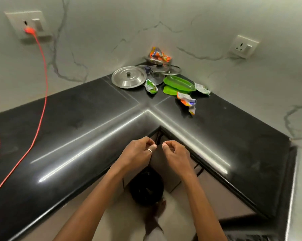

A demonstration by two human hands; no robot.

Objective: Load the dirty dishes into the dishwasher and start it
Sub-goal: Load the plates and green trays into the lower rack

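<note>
Both hands are hovering in front of the inner corner of the L-shaped black counter, close together but not touching. The left hand is loosely curled with its thumb against the forefinger, and the right hand is curled the same way; a thin dark line seems to be hanging below the left hand, but I cannot tell whether either is pinching anything.

The dirty things are lying well apart from the hands, deep in the corner: a large steel lid, more lids stacked behind it, and a green tray with snack wrappers scattered around. No dishwasher is in view.

Judging by this, the step in hand is collecting. Doing it well is probably meaning taking the large lid by its knob and lifting it clear before sliding the pile (wrappers are rubbish, so they are best left aside).

The middle of the counter is lying open for the reach. The orange cable is trailing across the left wing, and a dark bin is standing on the floor just below the wrists, so stepping room is tight.
</note>
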